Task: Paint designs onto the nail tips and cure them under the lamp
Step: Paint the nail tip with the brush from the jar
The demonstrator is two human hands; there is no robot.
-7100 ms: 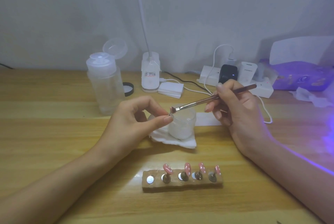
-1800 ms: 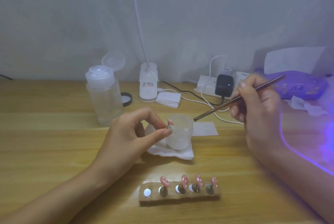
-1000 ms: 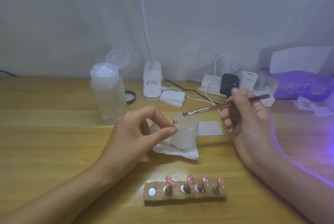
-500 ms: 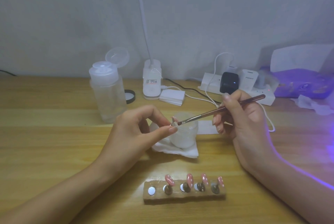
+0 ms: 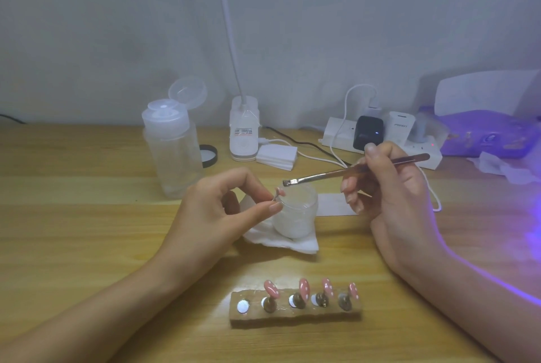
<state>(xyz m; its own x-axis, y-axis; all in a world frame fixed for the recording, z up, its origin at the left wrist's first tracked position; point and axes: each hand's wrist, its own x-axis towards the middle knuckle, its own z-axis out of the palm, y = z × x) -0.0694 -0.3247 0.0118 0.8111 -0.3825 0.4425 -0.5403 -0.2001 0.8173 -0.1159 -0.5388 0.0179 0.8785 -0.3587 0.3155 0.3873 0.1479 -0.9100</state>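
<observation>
a: what has just changed?

b: the brush has come off the nail tip. half a second ago its bristles lay on that pink tip. now they hover just above it and a little to the right, clearly apart.

a: and the hands?

b: the left hand pinches the tip's small stand between thumb and forefinger, up by the left rim of the frosted jar. i cannot tell if it touches the rim. the jar sits on a white pad. the right hand has its fingers curled round the brush handle, held like a pen.

a: what does that mean for the job?

b: i judge that one stroke is done and the person is checking it or about to reload. the tip is too small for me to see any design on it.

a: and against the earlier frames?

b: the left hand has hardly moved across all of them. the brush swung out to the right about two seconds ago, came back to the tip, and is now lifted. the holder block looks the same throughout, with four pink dotted tips standing in it and the leftmost disc bare. that disc is likely where the held tip belongs.

a: curing?

b: not yet done for this tip. violet light falls on the right of the desk, but i cannot pick out the lamp itself.
</observation>
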